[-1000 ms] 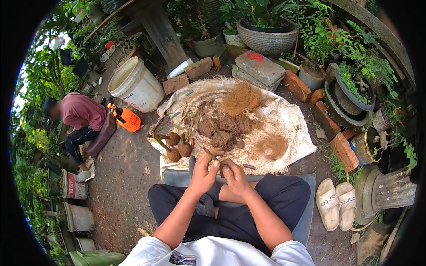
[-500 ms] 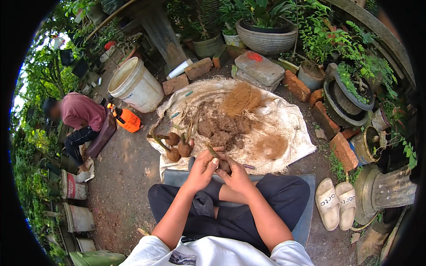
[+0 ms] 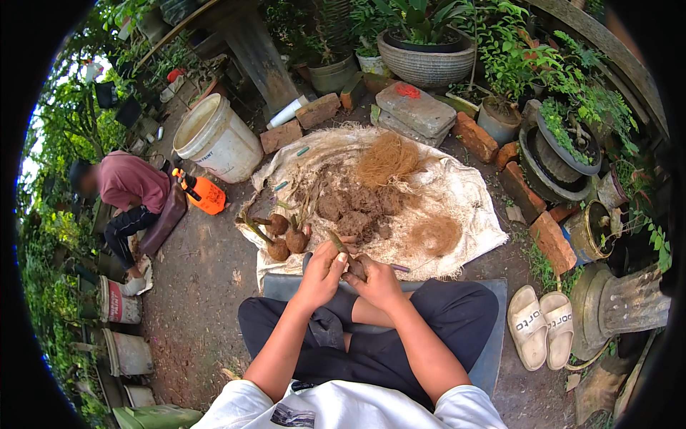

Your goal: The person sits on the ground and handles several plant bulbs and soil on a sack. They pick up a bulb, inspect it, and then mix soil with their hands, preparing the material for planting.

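Note:
In front of my crossed legs, my left hand (image 3: 323, 275) is closed around a green plant stem (image 3: 336, 242) that slants up between the thumb and fingers. My right hand (image 3: 379, 281) is wrapped about a brown soil lump (image 3: 356, 269) at the stem's lower end; the fingers hide part of it. Just left of the hands, several round brown balls (image 3: 278, 249) with green stems rest together on a pale woven sack (image 3: 468, 207). A heap of dark, crumbly soil (image 3: 346, 204) lies beyond my hands, with tangled brown fibre (image 3: 389, 159) behind it and a thinner fibre patch (image 3: 436, 236) to the right.
An orange spray bottle (image 3: 207, 194) and a white bucket (image 3: 220, 139) stand at the left, near a seated person (image 3: 136, 186). Bricks (image 3: 474, 137), stone slabs (image 3: 414, 111) and potted plants (image 3: 429, 61) border the sack. Beige slippers (image 3: 529, 327) lie to my right.
My right hand has shifted slightly to the left and turned around the soil lump. The stem in my left hand leans a little more leftward. The things on the sack have stayed put.

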Motion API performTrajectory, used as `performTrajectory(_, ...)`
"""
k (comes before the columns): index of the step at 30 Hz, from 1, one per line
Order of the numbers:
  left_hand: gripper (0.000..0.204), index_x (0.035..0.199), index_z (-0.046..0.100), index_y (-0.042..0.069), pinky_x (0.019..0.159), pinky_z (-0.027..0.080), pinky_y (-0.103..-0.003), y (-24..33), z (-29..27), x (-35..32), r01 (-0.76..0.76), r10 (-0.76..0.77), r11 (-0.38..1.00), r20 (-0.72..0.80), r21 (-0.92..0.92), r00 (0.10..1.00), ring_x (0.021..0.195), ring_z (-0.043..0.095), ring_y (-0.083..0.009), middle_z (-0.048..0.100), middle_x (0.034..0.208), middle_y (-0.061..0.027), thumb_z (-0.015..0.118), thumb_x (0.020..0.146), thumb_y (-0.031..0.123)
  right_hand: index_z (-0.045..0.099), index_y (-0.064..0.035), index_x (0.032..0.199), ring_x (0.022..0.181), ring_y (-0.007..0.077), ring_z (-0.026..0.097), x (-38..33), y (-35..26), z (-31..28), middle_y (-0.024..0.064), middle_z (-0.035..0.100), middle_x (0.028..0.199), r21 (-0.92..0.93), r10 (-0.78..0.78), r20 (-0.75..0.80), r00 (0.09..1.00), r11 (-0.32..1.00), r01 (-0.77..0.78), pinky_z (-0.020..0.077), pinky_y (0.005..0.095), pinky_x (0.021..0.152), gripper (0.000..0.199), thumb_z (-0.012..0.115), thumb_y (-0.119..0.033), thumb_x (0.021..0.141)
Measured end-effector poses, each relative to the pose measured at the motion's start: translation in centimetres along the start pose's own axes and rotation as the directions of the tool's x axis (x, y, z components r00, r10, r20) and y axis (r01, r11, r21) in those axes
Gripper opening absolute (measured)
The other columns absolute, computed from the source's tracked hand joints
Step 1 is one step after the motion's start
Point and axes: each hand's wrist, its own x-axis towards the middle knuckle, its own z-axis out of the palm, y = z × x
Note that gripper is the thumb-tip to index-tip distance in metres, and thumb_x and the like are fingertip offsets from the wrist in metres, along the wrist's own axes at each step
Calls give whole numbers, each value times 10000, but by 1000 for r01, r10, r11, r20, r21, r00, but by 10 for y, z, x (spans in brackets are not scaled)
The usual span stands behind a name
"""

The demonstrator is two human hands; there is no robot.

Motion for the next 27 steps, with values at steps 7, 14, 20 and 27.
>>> performTrajectory(7,201,1041,661,-12,1009,430,-450,13,-3,8,-82,79,984,21,156,997,1152,574,-388,636,1235,-198,533,974,126,646,-5,1043,784,376,698,2,3,6,186,691,821,49,55,-103,993,998,-50,551,448,689,485,821,-372,780)
performTrajectory(14,254,1058,659,-33,1029,413,-436,17,0,9,-69,61,980,46,189,997,1147,564,-360,633,1249,-176,484,1010,146,635,-39,951,774,385,693,0,-3,-1,180,701,827,-112,53,-152,987,991,-71,549,473,675,322,780,-260,767)
performTrajectory(20,225,1056,656,-28,997,426,-442,14,-1,11,-70,67,973,22,220,997,1115,568,-373,640,1206,-181,503,986,121,631,-45,982,769,379,702,0,-10,-2,170,715,849,-183,51,-127,991,980,-74,556,475,671,341,767,-289,786)
performTrajectory(27,196,1060,645,-23,886,448,-465,5,0,9,-84,89,962,-10,259,996,999,558,-411,617,1038,-198,538,953,102,638,-32,1013,740,367,713,-1,-9,-4,166,715,789,-188,20,-50,999,982,-29,558,465,641,470,785,-427,804)
